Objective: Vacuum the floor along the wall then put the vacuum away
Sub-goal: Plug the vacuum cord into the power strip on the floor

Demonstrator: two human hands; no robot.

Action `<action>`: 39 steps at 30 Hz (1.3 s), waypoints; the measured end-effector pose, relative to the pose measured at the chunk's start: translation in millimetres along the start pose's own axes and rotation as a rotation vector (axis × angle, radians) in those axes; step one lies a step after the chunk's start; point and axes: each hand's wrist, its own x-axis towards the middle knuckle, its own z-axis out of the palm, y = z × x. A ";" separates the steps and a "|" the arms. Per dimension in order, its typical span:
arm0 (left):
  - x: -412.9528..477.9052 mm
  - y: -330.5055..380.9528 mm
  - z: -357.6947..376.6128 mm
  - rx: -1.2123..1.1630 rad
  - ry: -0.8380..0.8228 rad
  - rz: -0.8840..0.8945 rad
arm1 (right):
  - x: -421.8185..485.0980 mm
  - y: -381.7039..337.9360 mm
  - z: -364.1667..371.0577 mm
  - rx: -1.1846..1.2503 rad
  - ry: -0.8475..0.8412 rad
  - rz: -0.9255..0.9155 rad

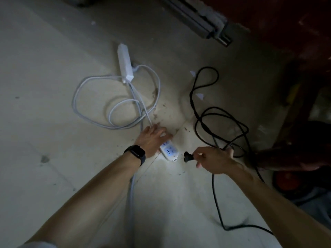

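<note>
The right hand (215, 160) pinched a round black plug (188, 155), its face just beside, not touching, the lit end of a glossy white power strip (169, 151) on the smooth, speckled pale floor (53, 122). The left hand (152, 138) pressed flat, fingers extended, on the strip's far end. The plug's thin black cord (213, 185) lay in loose loops nearby; a second white strip (124, 63) lay beyond coiled white cable (73, 99).

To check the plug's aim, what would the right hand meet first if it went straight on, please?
Probably the lit end of the white power strip under the left hand; depth unclear.
</note>
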 end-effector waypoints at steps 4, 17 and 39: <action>-1.1 -11.2 9.7 -0.067 -0.016 0.016 | -3.4 3.5 -5.9 0.544 0.023 -0.080; -5.4 0.6 3.7 -0.072 -0.089 0.110 | -4.7 5.6 7.8 0.942 0.002 -0.075; -7.9 -3.4 8.6 -0.020 0.010 0.086 | -0.5 -20.3 25.5 0.401 0.189 -0.059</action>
